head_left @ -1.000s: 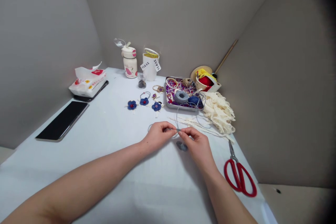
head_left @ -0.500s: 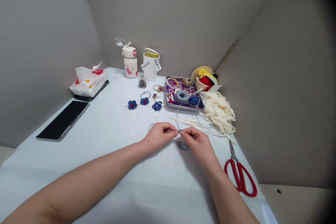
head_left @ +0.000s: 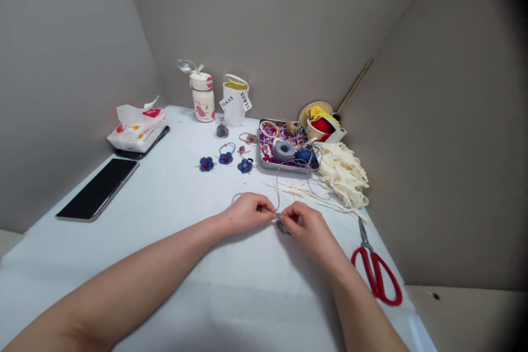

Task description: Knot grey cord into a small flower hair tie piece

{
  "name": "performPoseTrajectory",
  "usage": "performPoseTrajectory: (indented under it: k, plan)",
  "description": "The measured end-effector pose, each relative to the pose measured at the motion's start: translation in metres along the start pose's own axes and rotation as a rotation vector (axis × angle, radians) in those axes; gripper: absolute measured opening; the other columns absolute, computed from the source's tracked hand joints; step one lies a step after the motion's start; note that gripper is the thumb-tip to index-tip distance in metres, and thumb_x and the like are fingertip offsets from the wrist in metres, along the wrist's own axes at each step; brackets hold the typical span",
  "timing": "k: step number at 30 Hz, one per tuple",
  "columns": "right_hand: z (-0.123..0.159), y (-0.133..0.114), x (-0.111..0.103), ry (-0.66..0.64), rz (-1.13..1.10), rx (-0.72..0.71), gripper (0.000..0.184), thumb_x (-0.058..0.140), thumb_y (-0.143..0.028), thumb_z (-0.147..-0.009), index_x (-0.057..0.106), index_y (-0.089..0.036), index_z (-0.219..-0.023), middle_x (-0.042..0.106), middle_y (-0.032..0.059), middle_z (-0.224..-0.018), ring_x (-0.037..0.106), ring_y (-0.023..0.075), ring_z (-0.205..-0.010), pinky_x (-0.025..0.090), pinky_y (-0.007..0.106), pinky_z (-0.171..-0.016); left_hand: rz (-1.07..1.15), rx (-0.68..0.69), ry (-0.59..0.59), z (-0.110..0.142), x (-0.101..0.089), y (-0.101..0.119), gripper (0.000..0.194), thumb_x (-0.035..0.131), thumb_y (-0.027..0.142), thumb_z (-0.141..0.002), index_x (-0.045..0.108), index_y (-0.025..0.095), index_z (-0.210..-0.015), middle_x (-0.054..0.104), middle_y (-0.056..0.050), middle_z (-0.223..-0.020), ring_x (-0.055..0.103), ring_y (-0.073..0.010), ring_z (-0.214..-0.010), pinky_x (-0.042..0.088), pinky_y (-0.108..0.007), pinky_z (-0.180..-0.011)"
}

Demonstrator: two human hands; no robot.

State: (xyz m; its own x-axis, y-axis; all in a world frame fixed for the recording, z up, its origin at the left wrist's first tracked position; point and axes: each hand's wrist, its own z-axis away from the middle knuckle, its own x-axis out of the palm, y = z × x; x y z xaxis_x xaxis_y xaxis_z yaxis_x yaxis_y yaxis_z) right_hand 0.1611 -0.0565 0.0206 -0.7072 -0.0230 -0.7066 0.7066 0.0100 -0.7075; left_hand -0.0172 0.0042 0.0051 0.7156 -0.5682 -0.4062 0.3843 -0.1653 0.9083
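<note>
Gray cord (head_left: 278, 193): just below the center of the frame, between the left hand (head_left: 251, 213) and the right hand (head_left: 308, 228); 1 strand rises from the fingertips toward the metal tray (head_left: 289, 168).
Left grip: thumb and forefinger together, clamped on the cord.
Right grip: thumb and forefinger pinched on the cord, tips just beside those of the left.
Gray bundle (head_left: 282, 227): just below the fingertips, partly hidden by the right hand; its exact form is too small to tell.
Tray contents: purple and red beads, 1 gray spool (head_left: 284, 150) and 1 blue ball of cord (head_left: 303, 157), right of the upper center.
Blue flowers (head_left: 226, 158): 3, left of the tray, with red or pale centers.
Cream lace (head_left: 343, 173): heaped at the tray's right, loose strips trailing left.
Scissors (head_left: 376, 272): lower right, red handles toward the bottom edge.
Phone (head_left: 98, 190): left side, dark screen up.
Tissue pack (head_left: 138, 131): upper left of the phone.
Bottle (head_left: 203, 104): upper center, upright, beside a white container (head_left: 234, 110).
</note>
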Motion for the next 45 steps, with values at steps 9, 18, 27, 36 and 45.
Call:
performPoseTrajectory:
  k: [9,18,27,36,45]
  plan:
    - [-0.002,0.001,-0.003,0.080,-0.208,0.021,0.018,0.058,-0.036,-0.081,0.068,-0.021,-0.083,0.068,0.0038,-0.085,0.060,0.0186,-0.078,0.044,0.032,-0.074,0.185,-0.017,0.111,0.001,0.000,0.008,0.016,0.061,0.028,-0.073,0.071,0.015,-0.077,0.068,-0.002,-0.073,0.056,-0.0130,-0.067,0.041,-0.024,-0.063]
    - [-0.004,-0.003,0.019,0.230,-0.657,0.196,0.026,0.072,-0.040,-0.071,0.071,-0.019,-0.085,0.070,0.0058,-0.088,0.064,0.0205,-0.081,0.049,0.032,-0.071,0.493,-0.062,0.280,0.003,0.009,0.016,0.019,0.068,0.033,-0.072,0.068,0.014,-0.077,0.067,-0.003,-0.078,0.058,-0.0145,-0.074,0.044,-0.027,-0.074]
    - [-0.001,-0.004,0.022,0.277,-0.639,0.150,0.027,0.069,-0.044,-0.074,0.067,-0.018,-0.081,0.065,0.0024,-0.077,0.058,0.0162,-0.068,0.045,0.026,-0.059,0.472,-0.054,0.261,0.004,0.012,0.018,0.015,0.066,0.029,-0.073,0.066,0.014,-0.076,0.065,-0.002,-0.076,0.056,-0.0129,-0.072,0.042,-0.025,-0.071]
    - [-0.003,-0.003,0.007,0.200,-0.443,0.079,0.020,0.064,-0.038,-0.079,0.065,-0.019,-0.076,0.063,0.0013,-0.075,0.055,0.0163,-0.073,0.043,0.028,-0.070,0.233,0.032,0.193,0.005,0.005,0.012,0.019,0.063,0.032,-0.076,0.069,0.015,-0.082,0.060,0.000,-0.069,0.047,-0.0113,-0.062,0.037,-0.024,-0.061]
    - [-0.004,0.002,0.001,0.102,-0.253,0.042,0.017,0.059,-0.034,-0.081,0.064,-0.018,-0.076,0.063,0.0011,-0.075,0.055,0.0157,-0.071,0.041,0.027,-0.068,0.107,0.008,0.135,0.003,0.003,0.004,0.019,0.061,0.032,-0.075,0.071,0.016,-0.080,0.057,0.001,-0.064,0.045,-0.0106,-0.060,0.035,-0.022,-0.058]
